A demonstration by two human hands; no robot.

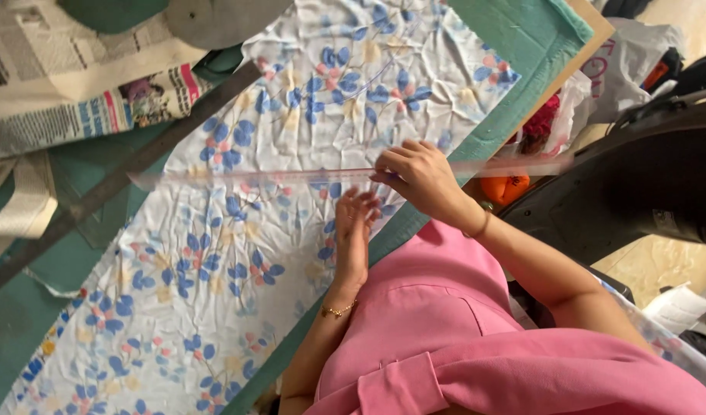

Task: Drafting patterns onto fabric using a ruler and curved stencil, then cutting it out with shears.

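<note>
A white cloth (pixel 215 253) printed with blue and pink flowers lies crumpled across a green-covered table (pixel 522 31). My right hand (pixel 418 175) grips a long see-through ruler (pixel 253 177), which stretches across the cloth and looks blurred. Just below the ruler, my left hand (pixel 354 227) rests with its fingers spread on the cloth near the table's edge. A gold bracelet sits on that wrist. I wear a pink garment (pixel 445 330).
A long dark straightedge (pixel 115 180) lies slantwise on the table past the cloth. Folded newspapers (pixel 76 84) sit at the far left. Beside the table are plastic bags (pixel 622 61), an orange thing (pixel 505 188) and a dark scooter body (pixel 645 192).
</note>
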